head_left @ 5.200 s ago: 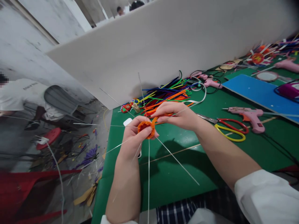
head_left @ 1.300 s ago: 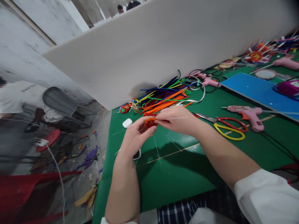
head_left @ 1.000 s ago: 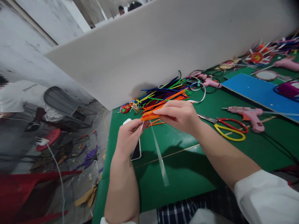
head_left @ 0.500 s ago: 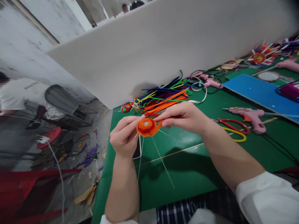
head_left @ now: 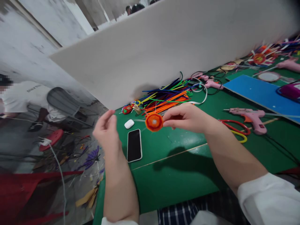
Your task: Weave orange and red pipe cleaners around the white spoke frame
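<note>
My right hand (head_left: pixel 187 117) pinches a small round orange disc (head_left: pixel 154 122) wound from fuzzy wire, held above the green table (head_left: pixel 178 178). Thin clear spokes stick out of the disc but blur away. My left hand (head_left: pixel 106 128) hovers off to the left of the disc, fingers loosely apart, holding nothing I can see. Below the disc lie a black phone (head_left: pixel 134 145) and a white earbud case (head_left: pixel 129 124).
A pile of coloured fuzzy wires (head_left: pixel 167 95) lies behind the disc against a white board (head_left: pixel 164 43). Red-and-yellow scissors (head_left: pixel 234 128) and a pink glue gun (head_left: pixel 248 115) lie to the right, beside a blue sheet (head_left: pixel 257 92). Another person sits far left (head_left: pixel 21 97).
My left hand has let go of the orange disc and drawn away to the left. The right hand keeps the disc, turned to face me, and the phone now shows.
</note>
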Demonstrator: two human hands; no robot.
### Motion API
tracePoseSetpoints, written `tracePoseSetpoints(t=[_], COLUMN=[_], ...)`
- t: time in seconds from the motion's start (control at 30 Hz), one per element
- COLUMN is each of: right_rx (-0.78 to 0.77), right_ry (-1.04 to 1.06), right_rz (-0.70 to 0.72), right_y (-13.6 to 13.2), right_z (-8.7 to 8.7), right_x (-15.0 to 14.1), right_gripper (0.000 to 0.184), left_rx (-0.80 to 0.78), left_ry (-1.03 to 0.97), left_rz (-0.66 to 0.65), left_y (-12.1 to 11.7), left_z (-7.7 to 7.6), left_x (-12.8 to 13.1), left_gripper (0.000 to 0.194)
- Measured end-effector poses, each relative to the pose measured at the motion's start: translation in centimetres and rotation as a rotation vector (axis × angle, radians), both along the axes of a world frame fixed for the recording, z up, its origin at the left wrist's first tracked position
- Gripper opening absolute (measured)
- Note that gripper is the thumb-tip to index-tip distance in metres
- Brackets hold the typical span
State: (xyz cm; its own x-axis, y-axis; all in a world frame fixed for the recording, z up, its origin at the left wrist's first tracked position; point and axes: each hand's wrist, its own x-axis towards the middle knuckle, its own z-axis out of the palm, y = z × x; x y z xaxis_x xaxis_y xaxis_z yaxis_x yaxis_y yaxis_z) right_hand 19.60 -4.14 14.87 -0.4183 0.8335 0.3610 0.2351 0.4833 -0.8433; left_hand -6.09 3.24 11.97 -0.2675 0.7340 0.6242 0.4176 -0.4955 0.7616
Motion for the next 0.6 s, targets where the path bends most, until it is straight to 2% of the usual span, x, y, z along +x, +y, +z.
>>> tracePoseSetpoints(t=[0.03,0.1,0.17,0.27,0.33,0.37,0.47,0.6], right_rx=[0.025,0.075,0.138,0.229,0.265,0.277,0.295,0.289], right_ry=[-0.026,-0.070,-0.109,-0.164,-0.187,-0.193,-0.193,-0.182], right_rz=[-0.039,-0.089,-0.107,-0.096,-0.074,-0.058,-0.016,0.008], right_y=[0.0,0.0,-0.1,-0.2,-0.3,-0.3,-0.3,-0.3], right_z=[0.0,0.0,0.0,0.0,0.0,0.0,0.0,0.1], right_x=[0.0,0.1,0.0,-0.2,-0.3,-0.3,-0.4,-0.4], right_gripper=[0.015,0.016,0.016,0.016,0.017,0.018,0.018,0.019], left_rx=[-0.003,0.041,0.102,0.173,0.200,0.227,0.288,0.298], left_ry=[-0.146,-0.287,-0.241,0.047,0.284,0.392,0.612,0.711], left_rz=[0.072,0.120,0.028,-0.191,-0.382,-0.428,-0.438,-0.364], left_y=[0.4,0.2,-0.9,-3.6,-5.0,-5.5,-6.1,-6.1], left_z=[-0.1,0.1,0.7,1.6,2.0,2.1,2.4,2.5], left_x=[-0.4,-0.7,0.1,2.2,3.5,4.0,4.7,4.5], left_gripper=[0.026,0.023,0.022,0.023,0.033,0.040,0.057,0.058])
